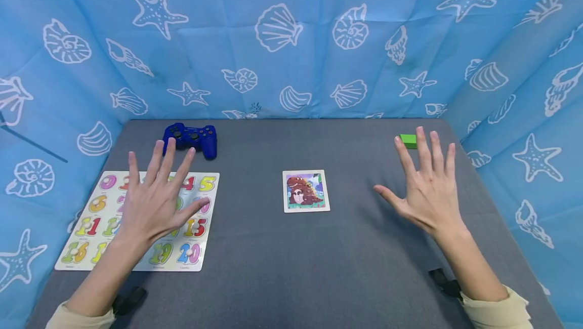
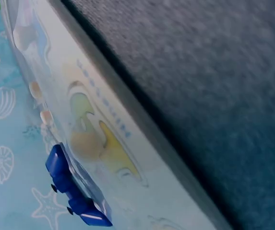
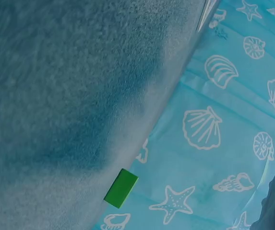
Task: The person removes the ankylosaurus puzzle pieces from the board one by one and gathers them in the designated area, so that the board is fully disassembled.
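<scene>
Nearest in head view, left hand (image 1: 154, 200) and right hand (image 1: 430, 195) hover, fingers straight and spread, gripping nothing: left above number board (image 1: 102, 215), right near far green block (image 1: 408, 140); dinosaur puzzle (image 1: 306, 191) lies between. Left wrist: blue controller (image 2: 73, 191) beyond board. Right wrist: block by table's (image 3: 55, 120) far edge. Judged a ready stance; any grasp calls for lowering a hand.

Grey table (image 1: 273, 268) bears number board (image 1: 177, 242), blue controller (image 1: 195, 137), dinosaur picture (image 1: 306, 191), green block (image 1: 408, 141).
</scene>
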Motion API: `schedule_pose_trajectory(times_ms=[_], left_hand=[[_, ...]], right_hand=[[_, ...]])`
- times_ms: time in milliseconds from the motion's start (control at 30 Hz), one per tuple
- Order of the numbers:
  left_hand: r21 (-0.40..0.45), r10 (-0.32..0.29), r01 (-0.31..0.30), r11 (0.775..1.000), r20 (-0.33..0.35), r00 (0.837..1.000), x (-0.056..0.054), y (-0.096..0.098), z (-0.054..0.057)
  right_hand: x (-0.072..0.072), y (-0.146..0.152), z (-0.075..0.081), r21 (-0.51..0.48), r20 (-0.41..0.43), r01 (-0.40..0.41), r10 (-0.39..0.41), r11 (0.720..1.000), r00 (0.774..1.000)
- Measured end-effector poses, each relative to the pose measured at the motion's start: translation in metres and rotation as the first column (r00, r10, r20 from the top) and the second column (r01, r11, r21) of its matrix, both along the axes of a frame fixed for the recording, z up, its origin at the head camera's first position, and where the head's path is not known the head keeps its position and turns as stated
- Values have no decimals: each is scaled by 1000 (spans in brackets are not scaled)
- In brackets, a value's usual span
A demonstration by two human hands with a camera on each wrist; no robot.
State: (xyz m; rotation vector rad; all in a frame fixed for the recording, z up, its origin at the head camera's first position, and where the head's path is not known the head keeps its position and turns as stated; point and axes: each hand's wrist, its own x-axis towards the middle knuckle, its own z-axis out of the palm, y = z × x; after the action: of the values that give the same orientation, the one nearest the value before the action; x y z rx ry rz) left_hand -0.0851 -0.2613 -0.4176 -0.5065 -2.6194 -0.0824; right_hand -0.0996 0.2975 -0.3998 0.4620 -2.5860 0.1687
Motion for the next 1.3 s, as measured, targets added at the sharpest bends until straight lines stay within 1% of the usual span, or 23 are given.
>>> schedule_pose_trajectory(times_ms=[200, 333, 500, 667, 800, 900, 967, 1000, 1067, 1167, 1233, 1300], left_hand=[[13, 15, -16, 1000, 71, 997, 1, 4, 1], [39, 18, -22, 999, 89, 996, 1, 9, 3], [76, 37, -48, 996, 133, 990, 0, 21, 5], [113, 47, -66, 991, 166, 985, 0, 37, 6], [153, 18, -47, 987, 186, 982, -1, 50, 7], [195, -22, -24, 981, 234, 972, 0, 59, 7], [214, -49, -15, 977, 288, 956, 1, 65, 9], [222, -62, -11, 975, 322, 945, 1, 69, 9], [228, -88, -5, 974, 393, 915, 2, 77, 11], [239, -128, 8, 971, 492, 861, 3, 91, 13], [256, -162, 25, 966, 531, 832, 4, 99, 13], [271, -192, 42, 962, 556, 808, 5, 108, 13]], right_hand=[[-1, -8, -4, -28, -25, -21, 20, 999, 999], [-1, -15, -6, -43, -34, -41, 39, 998, 999], [0, -26, -10, -65, 12, -73, 74, 995, 997], [-1, -37, -16, -103, 51, -141, 147, 985, 988], [-2, -46, -21, -178, 95, -184, 203, 967, 975], [-4, -55, -23, -276, 161, -193, 243, 942, 957], [-5, -61, -24, -338, 213, -191, 273, 921, 938], [-6, -64, -24, -369, 242, -190, 291, 910, 925], [-7, -70, -24, -432, 302, -183, 333, 883, 893], [-11, -81, -22, -524, 387, -160, 402, 836, 830], [-14, -88, -21, -573, 434, -139, 444, 807, 784], [-18, -95, -20, -607, 472, -121, 478, 786, 740]])
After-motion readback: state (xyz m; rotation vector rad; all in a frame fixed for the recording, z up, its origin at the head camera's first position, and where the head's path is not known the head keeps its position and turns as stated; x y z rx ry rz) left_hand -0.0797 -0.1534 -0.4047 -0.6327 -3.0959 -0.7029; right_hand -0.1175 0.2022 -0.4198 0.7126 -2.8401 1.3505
